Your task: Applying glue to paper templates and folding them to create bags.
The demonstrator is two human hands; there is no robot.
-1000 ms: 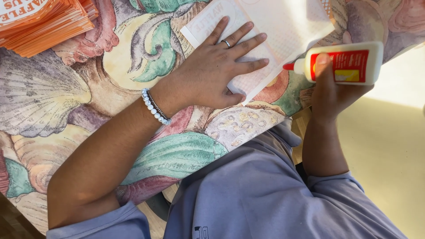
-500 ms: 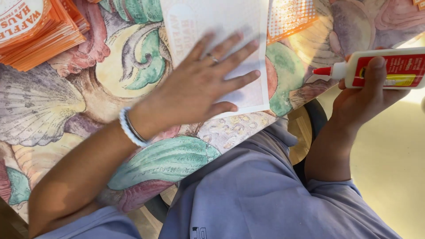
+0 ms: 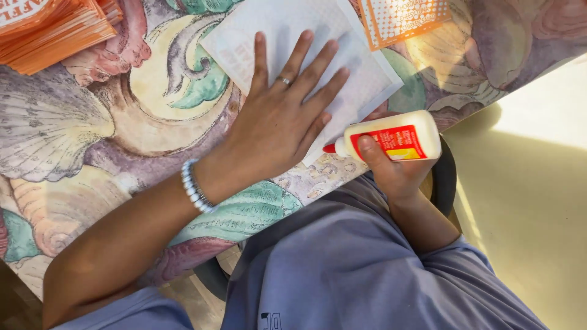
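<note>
My left hand (image 3: 278, 122) lies flat, fingers spread, on a white sheet of paper (image 3: 293, 30) on the shell-patterned tablecloth (image 3: 110, 140). It wears a ring and a beaded bracelet. My right hand (image 3: 391, 171) grips a white glue bottle (image 3: 391, 137) with a red label. The bottle lies sideways with its red tip at the near edge of the sheet, just right of my left hand.
A stack of orange paper sheets (image 3: 55, 30) lies at the far left of the table. One orange patterned sheet (image 3: 403, 18) sits beyond the white paper. The table edge runs diagonally above my lap; pale floor (image 3: 532, 183) shows at right.
My right hand has brought the glue bottle left and down, from off the table edge to the sheet's near edge. My left hand stays flat on the paper.
</note>
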